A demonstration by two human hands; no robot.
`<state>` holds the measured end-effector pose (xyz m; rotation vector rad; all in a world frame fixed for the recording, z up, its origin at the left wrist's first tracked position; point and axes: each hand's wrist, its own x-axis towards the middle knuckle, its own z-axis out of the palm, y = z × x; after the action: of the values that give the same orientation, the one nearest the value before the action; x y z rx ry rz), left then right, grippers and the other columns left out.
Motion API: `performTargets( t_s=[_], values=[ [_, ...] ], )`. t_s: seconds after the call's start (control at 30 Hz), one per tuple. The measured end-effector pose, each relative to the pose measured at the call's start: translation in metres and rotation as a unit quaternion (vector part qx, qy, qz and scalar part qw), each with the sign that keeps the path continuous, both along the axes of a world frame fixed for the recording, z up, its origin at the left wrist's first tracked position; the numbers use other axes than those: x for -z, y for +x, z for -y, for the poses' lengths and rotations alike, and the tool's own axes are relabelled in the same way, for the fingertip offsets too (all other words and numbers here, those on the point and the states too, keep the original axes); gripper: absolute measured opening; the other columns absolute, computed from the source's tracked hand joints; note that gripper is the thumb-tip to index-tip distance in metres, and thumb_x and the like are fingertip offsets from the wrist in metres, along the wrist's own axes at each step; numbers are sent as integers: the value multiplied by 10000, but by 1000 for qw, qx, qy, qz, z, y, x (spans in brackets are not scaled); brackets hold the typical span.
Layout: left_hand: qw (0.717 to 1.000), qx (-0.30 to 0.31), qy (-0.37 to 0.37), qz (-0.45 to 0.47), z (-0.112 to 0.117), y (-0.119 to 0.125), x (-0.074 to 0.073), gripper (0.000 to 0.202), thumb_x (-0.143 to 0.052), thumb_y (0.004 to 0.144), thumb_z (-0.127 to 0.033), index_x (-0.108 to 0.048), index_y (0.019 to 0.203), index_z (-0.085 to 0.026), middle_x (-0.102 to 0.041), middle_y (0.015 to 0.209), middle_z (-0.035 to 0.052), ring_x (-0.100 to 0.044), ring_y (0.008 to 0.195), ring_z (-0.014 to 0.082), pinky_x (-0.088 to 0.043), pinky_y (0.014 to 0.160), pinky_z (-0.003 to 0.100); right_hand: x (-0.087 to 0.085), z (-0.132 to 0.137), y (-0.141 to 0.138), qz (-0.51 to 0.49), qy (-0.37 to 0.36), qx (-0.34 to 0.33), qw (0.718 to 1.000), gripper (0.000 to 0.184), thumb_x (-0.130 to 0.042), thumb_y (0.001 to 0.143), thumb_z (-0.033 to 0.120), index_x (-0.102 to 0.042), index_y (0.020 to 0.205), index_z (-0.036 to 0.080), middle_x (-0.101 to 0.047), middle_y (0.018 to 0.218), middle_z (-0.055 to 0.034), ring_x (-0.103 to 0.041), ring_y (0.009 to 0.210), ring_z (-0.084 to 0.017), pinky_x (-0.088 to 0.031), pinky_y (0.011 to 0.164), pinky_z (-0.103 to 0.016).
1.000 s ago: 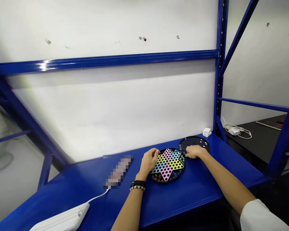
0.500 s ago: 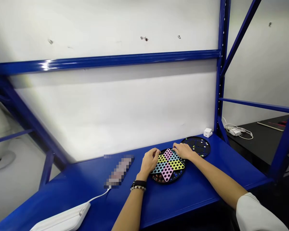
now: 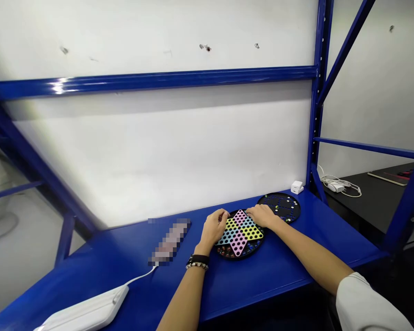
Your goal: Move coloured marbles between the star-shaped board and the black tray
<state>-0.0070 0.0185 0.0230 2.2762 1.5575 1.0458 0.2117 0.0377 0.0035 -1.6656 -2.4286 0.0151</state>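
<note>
Observation, head view.

1. Left hand (image 3: 214, 228): it rests against the left rim of the round black game board with the 6-pointed star panel in pink, yellow and light blue (image 3: 239, 238). The fingers are curled over the edge. I cannot tell whether they clamp the rim or only lean on it. This hand has not shifted over the last second. A black band and a beaded bracelet (image 3: 197, 262) sit on its wrist.

2. Right hand (image 3: 262, 215): 1 second ago it lay at the near edge of the second round black perforated disc (image 3: 282, 205). It has since crossed left and now lies on the upper right of the star panel, fingers bent down onto the holes. Whether they pinch anything is hidden.

3. Result of the change: both hands are now at 1 board, and the second disc lies uncovered just beside it, to the right.

4. Location: the board lies flat on the blue metal shelf (image 3: 262, 280), near its middle, with small coloured marbles (image 3: 227, 252) in its lower rim.

5. Surroundings: a small white cube plug (image 3: 297, 187) stands behind the disc, and a flat white device with a cable (image 3: 86, 312) lies at the near left.
</note>
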Motion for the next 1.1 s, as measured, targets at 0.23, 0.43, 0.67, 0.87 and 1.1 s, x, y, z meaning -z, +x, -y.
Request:
performTargets(
  t_s=[0.23,0.43,0.67,0.87,1.1],
  values=[
    [1000,4,3,6,-1,-1,2,340,-379,913,-388,-648,798,-215,-651,706,0,-563,643,153,-399,613,258,-4,-10,22,-68,5,23,997,362,-383,984,357,-680,1179,289,-689,1203,-46,-623,1098,-217,-431,915,-297],
    [1000,9,3,7,0,-1,0,355,-361,919,-391,-656,821,-219,-665,724,11,-592,682,168,-402,611,258,-7,-23,85,-88,-30,139,986,371,-368,991,386,-573,1263,239,-639,1253,-104,-582,1148,-247,-411,912,-330],
    [1000,1,-1,3,0,-1,0,339,-357,929,-384,-637,828,-224,-664,732,3,-591,673,164,-401,621,258,4,-28,108,-69,-164,141,974,225,-564,887,353,-601,1029,182,-679,1055,-114,-633,996,-267,-439,800,-340],
    [1000,5,-1,2,2,0,-1,340,-354,930,-377,-640,835,-219,-662,743,10,-592,682,166,-399,607,261,4,-30,98,-198,-140,123,962,178,-501,915,353,-537,900,179,-641,882,-75,-609,761,-178,-426,658,-276],
    [1000,6,0,-1,1,0,0,341,-360,929,-378,-642,821,-218,-632,685,-2,-560,632,156,-385,595,255,-14,-35,97,-683,-204,-2,702,401,-209,972,508,-456,859,213,-380,578,70,-223,390,-83,-225,387,-189]
  ],
)
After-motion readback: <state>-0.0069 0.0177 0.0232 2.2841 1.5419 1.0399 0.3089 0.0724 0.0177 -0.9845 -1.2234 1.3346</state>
